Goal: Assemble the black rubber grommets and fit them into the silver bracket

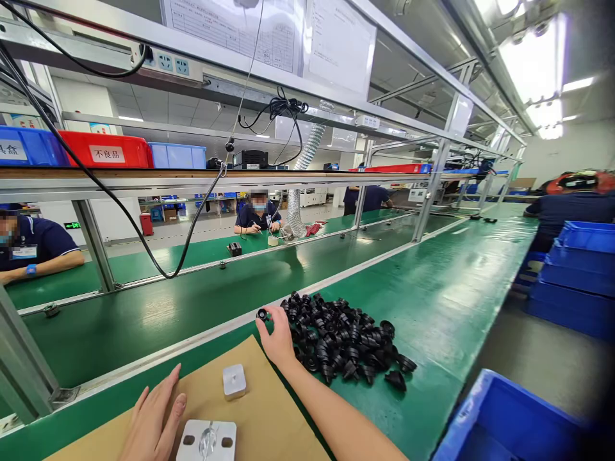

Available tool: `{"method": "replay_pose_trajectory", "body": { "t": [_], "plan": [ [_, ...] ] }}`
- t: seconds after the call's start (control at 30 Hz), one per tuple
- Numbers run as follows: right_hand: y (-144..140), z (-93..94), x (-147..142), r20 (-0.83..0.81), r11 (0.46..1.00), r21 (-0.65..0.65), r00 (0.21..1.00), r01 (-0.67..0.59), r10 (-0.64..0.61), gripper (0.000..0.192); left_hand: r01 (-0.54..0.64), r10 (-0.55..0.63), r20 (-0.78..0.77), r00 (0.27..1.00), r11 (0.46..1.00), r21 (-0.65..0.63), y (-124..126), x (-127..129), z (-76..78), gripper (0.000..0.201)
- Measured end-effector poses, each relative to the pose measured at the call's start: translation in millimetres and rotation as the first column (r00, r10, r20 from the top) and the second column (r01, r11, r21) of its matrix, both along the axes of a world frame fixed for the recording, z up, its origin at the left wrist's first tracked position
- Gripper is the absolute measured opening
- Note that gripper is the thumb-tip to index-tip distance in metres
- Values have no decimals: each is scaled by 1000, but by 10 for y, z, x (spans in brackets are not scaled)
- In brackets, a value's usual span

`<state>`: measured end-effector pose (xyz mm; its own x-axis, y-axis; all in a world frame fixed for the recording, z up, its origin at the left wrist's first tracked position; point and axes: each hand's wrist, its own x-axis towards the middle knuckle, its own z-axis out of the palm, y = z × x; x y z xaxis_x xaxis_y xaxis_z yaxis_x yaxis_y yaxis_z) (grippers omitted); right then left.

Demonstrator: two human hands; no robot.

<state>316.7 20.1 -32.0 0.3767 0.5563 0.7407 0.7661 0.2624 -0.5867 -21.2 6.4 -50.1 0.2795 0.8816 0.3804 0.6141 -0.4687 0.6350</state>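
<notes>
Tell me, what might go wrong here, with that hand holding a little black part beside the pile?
The right hand pinches one small black part in its fingertips at the edge of the green bench; it could slip and roll onto the conveyor belt. The forearm lies close to the loose pile of black parts and might scatter them. The left hand rests flat near a metal fixture.

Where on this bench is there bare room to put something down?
Bare green surface runs beyond the pile of black parts toward the blue bins. The conveyor belt behind the pile is bare too. It is crowded on the cardboard sheet, between both hands and two white blocks.
</notes>
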Motion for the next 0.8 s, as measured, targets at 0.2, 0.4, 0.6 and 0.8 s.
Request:
{"method": "replay_pose_trajectory", "body": {
  "t": [0.2,0.4,0.6,0.8],
  "plan": [
    [-2,17,24,-7,999,-33,1000,11,-11,25,3,-4,-10,1000,996,-88,46,-64,46,64],
    [-32,39,14,-9,998,-59,1000,22,-22,22,59,-62,-17,998,992,-115,20,-88,158,65],
    [-29,39,12,2,996,-88,1000,6,-6,23,94,-92,33,995,993,-70,-92,-7,98,59],
    [-47,42,-17,12,993,-120,1000,-14,15,21,101,-100,53,994,995,-10,-107,46,28,58]
  ]
}}
